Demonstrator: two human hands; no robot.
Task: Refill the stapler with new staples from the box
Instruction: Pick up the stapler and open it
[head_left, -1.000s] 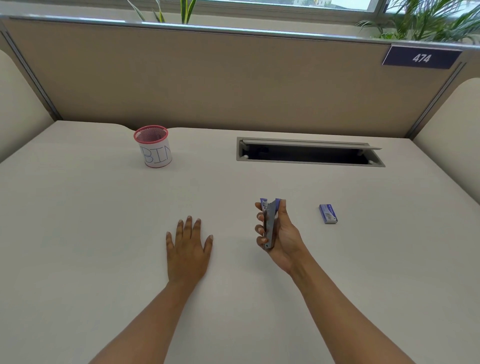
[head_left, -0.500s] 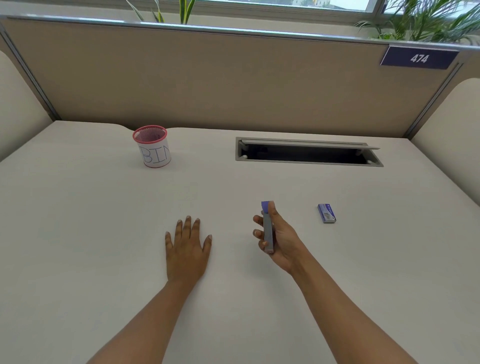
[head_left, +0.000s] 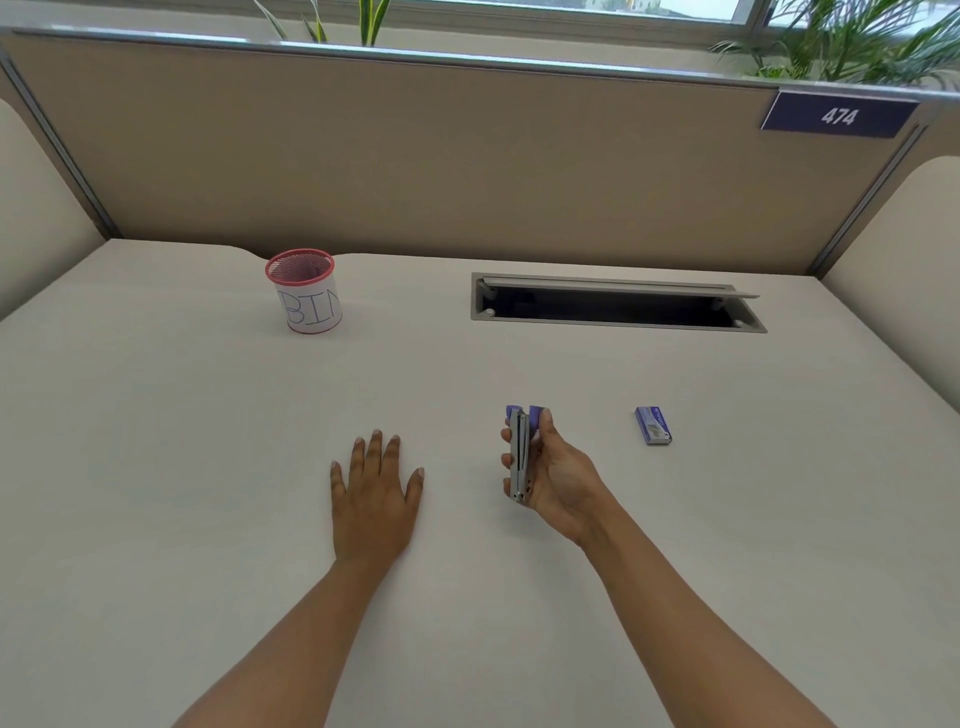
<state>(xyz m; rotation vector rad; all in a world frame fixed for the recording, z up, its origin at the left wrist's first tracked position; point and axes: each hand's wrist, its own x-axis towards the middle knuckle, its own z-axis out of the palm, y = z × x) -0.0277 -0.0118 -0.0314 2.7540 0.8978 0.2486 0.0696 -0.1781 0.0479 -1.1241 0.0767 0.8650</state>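
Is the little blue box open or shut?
Shut, it seems: the box lies flat on the desk, no flap up, no staples showing.

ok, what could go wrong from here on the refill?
1. The right hand alone holds the stapler on edge. The left hand lies flat on the desk and gives no support, so the stapler may slip when pried open.
2. The staple box lies beyond the right hand, away from the free left one, so an awkward cross-reach seems likely.
3. Loose staples might scatter toward the open cable slot.
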